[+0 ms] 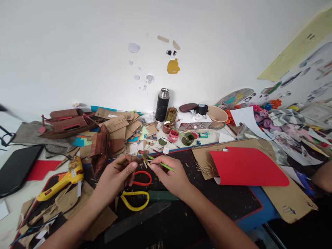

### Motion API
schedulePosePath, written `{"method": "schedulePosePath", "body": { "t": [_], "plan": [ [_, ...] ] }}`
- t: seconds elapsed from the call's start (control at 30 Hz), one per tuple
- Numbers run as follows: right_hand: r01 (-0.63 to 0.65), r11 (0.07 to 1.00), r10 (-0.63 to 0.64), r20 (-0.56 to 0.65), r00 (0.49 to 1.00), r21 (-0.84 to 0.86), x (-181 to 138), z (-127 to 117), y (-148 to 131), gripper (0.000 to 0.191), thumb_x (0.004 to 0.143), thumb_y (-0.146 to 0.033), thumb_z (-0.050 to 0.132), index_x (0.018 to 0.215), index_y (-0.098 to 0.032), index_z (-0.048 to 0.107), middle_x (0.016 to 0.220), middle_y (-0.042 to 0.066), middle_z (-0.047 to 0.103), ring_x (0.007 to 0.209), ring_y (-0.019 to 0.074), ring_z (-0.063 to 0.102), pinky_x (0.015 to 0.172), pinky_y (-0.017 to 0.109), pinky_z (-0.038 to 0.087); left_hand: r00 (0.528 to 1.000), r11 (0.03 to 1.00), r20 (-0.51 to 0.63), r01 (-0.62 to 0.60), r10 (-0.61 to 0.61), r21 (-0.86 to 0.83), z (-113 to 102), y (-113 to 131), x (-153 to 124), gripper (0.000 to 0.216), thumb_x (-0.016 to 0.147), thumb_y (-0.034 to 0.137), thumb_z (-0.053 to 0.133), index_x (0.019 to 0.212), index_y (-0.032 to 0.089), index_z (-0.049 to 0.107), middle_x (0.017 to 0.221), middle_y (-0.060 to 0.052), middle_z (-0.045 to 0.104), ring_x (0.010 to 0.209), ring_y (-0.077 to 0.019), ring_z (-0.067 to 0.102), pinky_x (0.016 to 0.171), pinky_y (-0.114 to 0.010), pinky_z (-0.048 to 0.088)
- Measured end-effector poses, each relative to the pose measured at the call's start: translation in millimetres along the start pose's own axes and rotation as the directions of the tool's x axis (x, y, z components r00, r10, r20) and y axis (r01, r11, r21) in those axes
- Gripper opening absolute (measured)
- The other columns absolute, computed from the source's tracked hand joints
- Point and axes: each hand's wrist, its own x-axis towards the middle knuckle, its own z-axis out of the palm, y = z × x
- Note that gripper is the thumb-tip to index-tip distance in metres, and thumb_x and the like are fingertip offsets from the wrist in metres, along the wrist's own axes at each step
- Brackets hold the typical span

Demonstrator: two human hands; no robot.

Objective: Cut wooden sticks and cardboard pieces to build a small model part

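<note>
The right hand's (172,174) fingers grip a green stick (168,167); whether the left hand's (118,174) curled fingers, near a red handle (150,178), pinch anything is unclear.

I wear the single camera on my head, and it looks forward and down. My left hand (120,173) and right hand (169,173) are near, just below its middle; the desk (18,204) spreads widely around them, and the white wall (90,52) faces me beyond.

The left fingers (129,170) and right fingers (158,171) were bare, as were both wrists (188,194) and the tapering forearms (215,218), as far as visible
</note>
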Motion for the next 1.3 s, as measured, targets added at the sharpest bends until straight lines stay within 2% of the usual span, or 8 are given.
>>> {"method": "schedulePosePath", "body": {
  "t": [0.13, 0.27, 0.5, 0.63, 0.87, 1.3],
  "plan": [
    [0.147, 0.979, -0.138, 0.076, 0.988, -0.143, -1, -9, 3, 0.014, 0.102, -0.028, 0.064, 0.096, -0.024, 0.075, 0.095, 0.006, 0.081, 0.086, 0.0209, 0.075, 0.08, 0.032, 0.055, 0.987, 0.981, -0.115, -0.087, 0.108, 0.175, -10, 20, -1, 0.042, 0.075, 0.061, 0.086, 0.084, 0.022, 0.073, 0.06, 0.002, 0.063, 0.052, -0.0135, 0.053, 0.046, -0.022, 0.042],
    [0.205, 0.943, -0.17, 0.151, 0.974, -0.262, -2, -12, 6, 0.017, 0.105, -0.028, 0.059, 0.1, -0.023, 0.074, 0.096, 0.007, 0.081, 0.086, 0.0213, 0.075, 0.078, 0.032, 0.054, 0.982, 0.949, -0.077, -0.144, 0.172, 0.279, -13, 29, -4, 0.035, 0.077, 0.057, 0.084, 0.087, 0.023, 0.082, 0.077, -0.005, 0.075, 0.065, -0.0193, 0.062, 0.054, -0.025, 0.05],
    [0.283, 0.845, -0.187, 0.245, 0.951, -0.454, -2, -16, 6, 0.025, 0.109, -0.031, 0.052, 0.104, -0.022, 0.074, 0.095, 0.008, 0.08, 0.08, 0.0196, 0.071, 0.07, 0.029, 0.048, 0.953, 0.864, -0.019, -0.265, 0.302, 0.428, -19, 26, -4, 0.022, 0.081, 0.048, 0.082, 0.085, 0.026, 0.084, 0.085, -0.006, 0.079, 0.076, -0.0243, 0.068, 0.073, -0.029, 0.057],
    [0.297, 0.828, -0.195, 0.251, 0.948, -0.475, -1, -16, 6, 0.026, 0.109, -0.032, 0.051, 0.105, -0.023, 0.075, 0.092, 0.007, 0.079, 0.077, 0.0193, 0.07, 0.067, 0.029, 0.047, 0.944, 0.824, 0.032, -0.303, 0.328, 0.478, -21, 23, -2, 0.02, 0.084, 0.047, 0.08, 0.085, 0.027, 0.084, 0.086, -0.006, 0.079, 0.078, -0.0252, 0.07, 0.076, -0.03, 0.058],
    [0.314, 0.81, -0.204, 0.264, 0.943, -0.496, -1, -18, 7, 0.029, 0.111, -0.033, 0.05, 0.105, -0.021, 0.075, 0.091, 0.008, 0.079, 0.078, 0.0201, 0.071, 0.067, 0.029, 0.046, 0.929, 0.786, 0.054, -0.34, 0.366, 0.516, -21, 22, -1, 0.019, 0.087, 0.045, 0.077, 0.089, 0.027, 0.083, 0.086, -0.005, 0.079, 0.078, -0.0241, 0.071, 0.076, -0.029, 0.056],
    [0.326, 0.776, -0.199, 0.28, 0.939, -0.54, -1, -20, 8, 0.028, 0.111, -0.033, 0.05, 0.105, -0.02, 0.074, 0.092, 0.007, 0.079, 0.078, 0.0191, 0.072, 0.066, 0.028, 0.045, 0.934, 0.756, 0.124, -0.346, 0.336, 0.556, -21, 20, 0, 0.026, 0.091, 0.05, 0.073, 0.088, 0.025, 0.08, 0.085, -0.005, 0.08, 0.077, -0.0229, 0.072, 0.073, -0.029, 0.056]
  ]
}}
